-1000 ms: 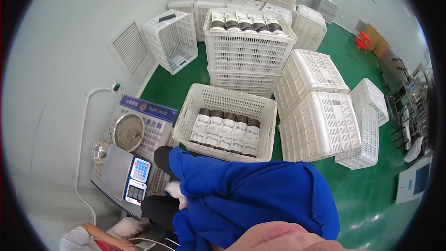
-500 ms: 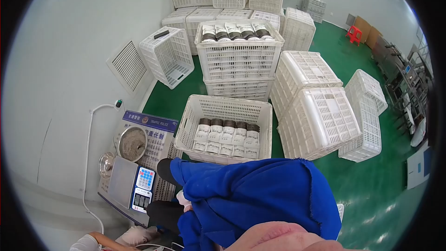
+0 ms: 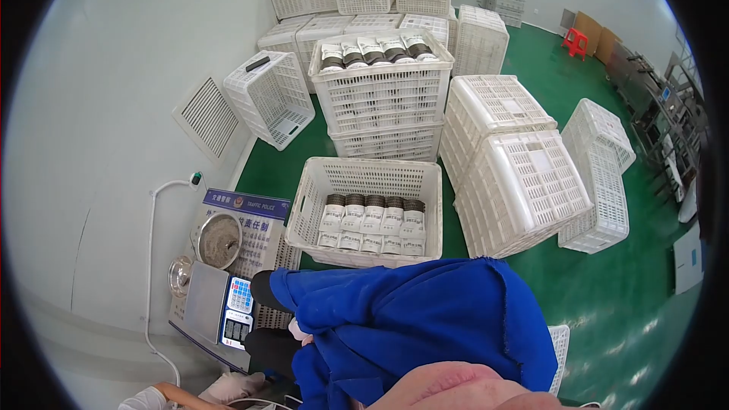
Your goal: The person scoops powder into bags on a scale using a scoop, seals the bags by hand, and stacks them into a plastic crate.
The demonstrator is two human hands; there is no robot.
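Observation:
Neither of my hands can be made out. Blue cloth (image 3: 410, 315) of my garment covers the lower middle of the head view, and black-clad knees (image 3: 267, 292) stick out at its left. A small pale pink patch (image 3: 298, 329) shows at the cloth's edge, too little to identify. Just beyond the cloth, an open white crate (image 3: 364, 168) holds a row of white pouches (image 3: 372, 220) with dark tops. Left of the knees are a digital scale (image 3: 239, 296) and a metal bowl (image 3: 220, 239) of greyish powder.
A co-worker's gloved hand (image 3: 231, 387) reaches in at the bottom left. Stacked crates (image 3: 383, 102), the top one holding pouches, stand behind the open crate. More crates (image 3: 524, 175) stand on the right. A red stool (image 3: 575, 42) is far back; machinery (image 3: 653, 95) lines the right.
The view has shifted slightly, so the far crates appear a little further up and left. The co-worker's arm and glove appear slightly further right. The pouches stay in place.

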